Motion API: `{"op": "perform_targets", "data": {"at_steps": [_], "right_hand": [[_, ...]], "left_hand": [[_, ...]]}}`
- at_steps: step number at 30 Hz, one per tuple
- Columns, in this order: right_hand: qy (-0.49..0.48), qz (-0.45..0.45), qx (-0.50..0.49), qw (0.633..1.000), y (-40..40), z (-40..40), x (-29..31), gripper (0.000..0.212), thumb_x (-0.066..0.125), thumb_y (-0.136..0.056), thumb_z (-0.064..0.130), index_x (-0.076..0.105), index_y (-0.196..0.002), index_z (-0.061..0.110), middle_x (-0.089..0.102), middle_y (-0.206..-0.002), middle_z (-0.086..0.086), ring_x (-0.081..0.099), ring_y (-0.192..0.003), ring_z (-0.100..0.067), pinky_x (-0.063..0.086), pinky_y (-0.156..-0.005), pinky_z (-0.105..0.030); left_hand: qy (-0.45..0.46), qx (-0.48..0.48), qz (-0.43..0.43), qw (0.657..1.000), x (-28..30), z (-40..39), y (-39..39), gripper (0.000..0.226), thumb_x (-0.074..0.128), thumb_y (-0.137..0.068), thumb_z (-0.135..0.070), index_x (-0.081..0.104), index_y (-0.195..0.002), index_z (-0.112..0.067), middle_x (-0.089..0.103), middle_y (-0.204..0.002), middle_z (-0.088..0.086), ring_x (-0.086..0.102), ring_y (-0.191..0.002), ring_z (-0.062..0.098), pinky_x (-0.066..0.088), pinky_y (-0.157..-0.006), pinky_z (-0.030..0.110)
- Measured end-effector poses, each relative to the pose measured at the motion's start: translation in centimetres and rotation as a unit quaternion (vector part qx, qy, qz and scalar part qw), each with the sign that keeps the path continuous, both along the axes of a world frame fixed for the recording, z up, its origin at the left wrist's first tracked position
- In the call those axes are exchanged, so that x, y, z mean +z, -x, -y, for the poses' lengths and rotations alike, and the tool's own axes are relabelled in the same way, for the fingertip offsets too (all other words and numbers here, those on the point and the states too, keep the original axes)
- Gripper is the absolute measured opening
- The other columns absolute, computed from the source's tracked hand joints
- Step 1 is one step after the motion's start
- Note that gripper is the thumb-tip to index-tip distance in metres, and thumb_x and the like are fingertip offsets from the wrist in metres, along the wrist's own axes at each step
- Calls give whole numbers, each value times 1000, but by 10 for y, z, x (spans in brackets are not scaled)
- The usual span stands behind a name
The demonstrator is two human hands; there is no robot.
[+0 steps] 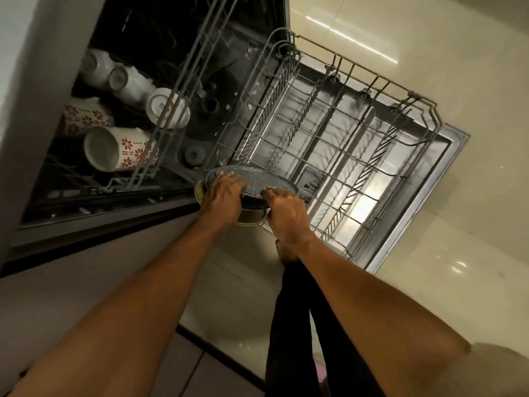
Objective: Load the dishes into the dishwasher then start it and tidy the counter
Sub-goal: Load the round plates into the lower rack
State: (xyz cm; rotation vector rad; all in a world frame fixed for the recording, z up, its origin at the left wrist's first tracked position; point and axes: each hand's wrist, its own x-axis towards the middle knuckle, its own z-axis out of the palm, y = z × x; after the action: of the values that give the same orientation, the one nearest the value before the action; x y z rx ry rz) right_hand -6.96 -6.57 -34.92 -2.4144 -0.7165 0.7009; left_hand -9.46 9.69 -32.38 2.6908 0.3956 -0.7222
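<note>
While both bare forearms reached forward and down toward the open dishwasher (177, 90), the two hands met on a small stack of dishes at the near corner of the pulled-out lower rack (337, 156). The left hand (224, 200) lay with its fingers spread over the left part of a speckled grey plate (252, 179), the fingertips curling over the rim, so that it gripped the plate from above. The right hand (286, 216) held the opposite side, its thumb and fingers pinched on the plate's near right edge. The plate sat between the two hands, tilted slightly, with most of its speckled face showing beyond the knuckles. Under it were a dark bowl (253, 214) and a pale, cream-rimmed dish (200, 193), both largely hidden by the hands; whether the fingers also gripped these could not be told. The stack was at the rack's corner, and whether it rested on the wires could not be told.

The lower rack lay over the dropped door (423, 202). In the upper rack (160, 116), floral mugs (120, 149) and white cups (167, 108) lay tipped on their sides. Dark trouser legs (297, 325) showed below the arms on the glossy pale floor (429, 53).
</note>
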Motion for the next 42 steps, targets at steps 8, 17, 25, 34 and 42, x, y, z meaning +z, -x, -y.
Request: {"op": "perform_targets", "data": {"at_steps": [8, 17, 25, 34, 42], "right_hand": [[-21, -34, -38, 998, 7, -25, -26, 29, 55, -95, 19, 63, -122, 15, 68, -111, -2, 60, -89, -15, 48, -82, -24], [-6, -80, -23, 997, -4, -52, -58, 40, 75, -88, 20, 59, -124, 17, 63, -107, 1, 58, -87, -13, 56, -90, -35], [67, -32, -43, 996, 4, -52, -62, 49, 70, -91, 22, 51, -135, 11, 56, -134, -11, 51, -124, -27, 45, -109, -42], [83, -79, -25, 993, -3, -51, -56, 60, 68, -91, 12, 42, -145, 8, 47, -146, -14, 40, -137, -30, 33, -119, -41], [120, -59, 19, 991, -6, -46, -25, 78, 56, -100, 26, 10, -160, 5, 15, -166, -15, 11, -154, -31, 5, -124, -37]], "left_hand": [[-24, -3, 19, 1000, -35, -27, 1, 46, 47, -88, 11, 64, -127, -7, 57, -137, 13, 44, -134, 28, 28, -118, 40], [-39, 29, -41, 998, -57, -48, -13, 55, 54, -87, 9, 57, -136, -14, 32, -159, 13, 21, -150, 28, 21, -122, 44], [-46, 51, -20, 997, -49, -44, -12, 60, 49, -89, 9, 45, -146, -10, 23, -162, 15, 17, -151, 31, 20, -123, 41], [-40, 81, -51, 995, -44, -48, -7, 63, 51, -94, 3, 35, -152, -12, 21, -163, 16, 16, -151, 31, 22, -122, 42], [-56, 71, -64, 994, -21, -34, -4, 80, 63, -91, -4, 18, -157, -9, 14, -165, 13, 11, -152, 29, 14, -122, 37]]}}
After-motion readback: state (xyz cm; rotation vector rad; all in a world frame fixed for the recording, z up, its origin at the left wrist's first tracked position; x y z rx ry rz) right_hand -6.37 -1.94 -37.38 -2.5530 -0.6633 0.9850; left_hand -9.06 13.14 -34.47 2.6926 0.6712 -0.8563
